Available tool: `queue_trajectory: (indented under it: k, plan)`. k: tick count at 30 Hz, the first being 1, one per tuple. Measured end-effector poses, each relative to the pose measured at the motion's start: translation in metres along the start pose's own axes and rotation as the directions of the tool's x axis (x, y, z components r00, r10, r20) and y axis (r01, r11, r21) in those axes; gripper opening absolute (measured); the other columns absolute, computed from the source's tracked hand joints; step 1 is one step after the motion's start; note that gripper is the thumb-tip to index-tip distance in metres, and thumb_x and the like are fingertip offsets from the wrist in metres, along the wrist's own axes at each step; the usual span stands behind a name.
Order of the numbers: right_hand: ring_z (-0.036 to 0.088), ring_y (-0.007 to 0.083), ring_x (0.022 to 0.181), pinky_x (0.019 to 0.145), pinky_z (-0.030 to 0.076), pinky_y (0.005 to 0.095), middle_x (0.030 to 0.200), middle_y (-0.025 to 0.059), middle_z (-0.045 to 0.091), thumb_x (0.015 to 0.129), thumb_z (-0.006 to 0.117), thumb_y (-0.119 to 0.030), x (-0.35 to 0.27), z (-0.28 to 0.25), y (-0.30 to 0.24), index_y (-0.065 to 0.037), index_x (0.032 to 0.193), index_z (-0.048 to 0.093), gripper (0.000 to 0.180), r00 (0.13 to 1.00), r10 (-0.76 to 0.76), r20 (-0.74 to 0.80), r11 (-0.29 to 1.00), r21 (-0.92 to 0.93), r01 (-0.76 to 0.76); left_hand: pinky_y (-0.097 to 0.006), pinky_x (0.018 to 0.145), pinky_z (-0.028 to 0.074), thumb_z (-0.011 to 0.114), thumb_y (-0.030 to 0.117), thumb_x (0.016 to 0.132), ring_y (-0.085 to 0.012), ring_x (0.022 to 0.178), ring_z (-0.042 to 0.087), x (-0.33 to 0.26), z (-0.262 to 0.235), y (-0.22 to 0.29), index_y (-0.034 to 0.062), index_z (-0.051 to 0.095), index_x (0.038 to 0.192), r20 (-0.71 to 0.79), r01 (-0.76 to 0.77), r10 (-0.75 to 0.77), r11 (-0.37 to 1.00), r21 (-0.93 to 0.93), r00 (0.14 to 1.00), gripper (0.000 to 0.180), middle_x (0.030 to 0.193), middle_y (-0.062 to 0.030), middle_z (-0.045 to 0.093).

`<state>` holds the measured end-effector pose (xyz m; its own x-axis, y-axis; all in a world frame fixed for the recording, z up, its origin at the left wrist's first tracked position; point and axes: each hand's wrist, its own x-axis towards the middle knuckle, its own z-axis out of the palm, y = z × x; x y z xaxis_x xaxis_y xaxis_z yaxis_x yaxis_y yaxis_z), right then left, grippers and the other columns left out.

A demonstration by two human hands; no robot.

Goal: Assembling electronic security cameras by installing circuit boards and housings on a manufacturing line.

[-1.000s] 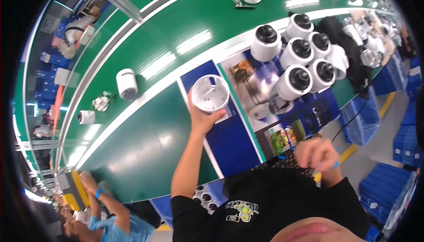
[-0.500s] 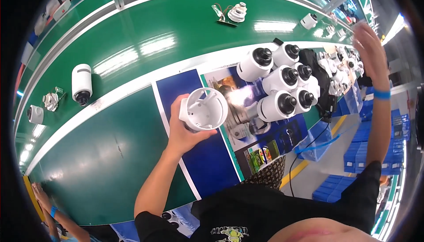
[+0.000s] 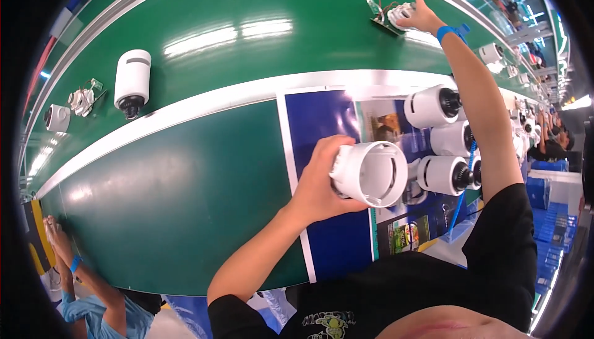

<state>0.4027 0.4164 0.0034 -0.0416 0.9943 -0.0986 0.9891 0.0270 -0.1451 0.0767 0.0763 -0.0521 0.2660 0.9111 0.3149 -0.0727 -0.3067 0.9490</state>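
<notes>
My left hand (image 3: 320,178) grips a hollow white camera housing (image 3: 354,181) from its left side, the open round end turned toward me. Inside it are bare white walls; its far end is hidden. At the far right, over the green belt, my right hand (image 3: 422,18) has thumb and fingers round a white round camera module (image 3: 401,15). Red wires run from this module to a small circuit board (image 3: 375,3) lying beside it. Several finished white cameras (image 3: 431,107) with black lens ends lie on the table below my right forearm, which partly covers them.
A printed blue mat (image 3: 334,240) covers part of the green table (image 3: 185,184). On the belt (image 3: 204,4) stand a white camera (image 3: 133,79), another module (image 3: 82,100) and a small white housing (image 3: 57,118). Another person's hands (image 3: 55,234) are at the lower left.
My right hand has come from the raised far right down onto the module on the belt. The view has turned right; my left hand still holds the housing, now tilted differently.
</notes>
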Motion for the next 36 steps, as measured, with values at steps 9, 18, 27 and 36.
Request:
queue_trajectory:
  k: [9, 18, 27, 36]
  plan:
    - [0.061, 0.0268, 0.100, 0.088, 0.047, 0.0340, 0.111, 0.0182, 0.060, 0.063, 0.082, -0.034, -0.017, -0.018, 0.003, -0.003, 0.126, 0.048, 0.077, 0.923, -0.282, -0.262, 0.956, 0.007, 0.294, -0.035, 0.091, 0.043, 0.092, 0.023, 0.048, -0.0276, 0.106, 0.052, 0.001, 0.003, -0.004, 0.0061, 0.042, 0.125, -0.067, -0.013, 0.012, 1.000, -0.013, 0.998, 0.093, 0.114, -0.0124, 0.048]
    - [0.051, 0.0154, 0.106, 0.093, 0.042, 0.0315, 0.126, 0.0091, 0.049, 0.066, 0.082, -0.014, -0.233, -0.111, -0.098, -0.004, 0.133, 0.043, 0.078, 0.912, -0.285, -0.296, 0.863, 0.335, 0.379, -0.036, 0.097, 0.041, 0.082, 0.058, 0.061, -0.0231, 0.115, 0.050, -0.004, -0.001, -0.019, -0.0023, 0.032, 0.133, -0.419, 0.071, -0.218, 0.938, -0.339, 0.881, 0.106, 0.126, -0.0137, 0.046]
    - [0.049, 0.0330, 0.117, 0.088, 0.048, 0.0364, 0.139, 0.0116, 0.039, 0.064, 0.075, -0.006, -0.391, 0.019, -0.101, -0.011, 0.129, 0.047, 0.071, 0.916, -0.397, -0.053, 0.883, 0.249, 0.397, -0.036, 0.098, 0.039, 0.081, 0.054, 0.066, -0.0210, 0.113, 0.049, 0.008, 0.002, -0.032, -0.0031, 0.035, 0.130, -0.424, -0.055, -0.100, 0.939, -0.339, 0.900, 0.098, 0.121, -0.0116, 0.049]
    - [0.053, 0.0348, 0.112, 0.092, 0.047, 0.0398, 0.134, 0.0198, 0.043, 0.069, 0.073, -0.009, -0.396, 0.016, -0.080, -0.007, 0.125, 0.054, 0.059, 0.860, -0.489, -0.146, 0.785, 0.357, 0.507, -0.034, 0.095, 0.042, 0.084, 0.050, 0.065, -0.0205, 0.110, 0.050, 0.007, 0.009, -0.029, -0.0036, 0.035, 0.125, -0.328, 0.015, -0.070, 0.986, -0.167, 0.942, 0.095, 0.119, -0.0122, 0.048]
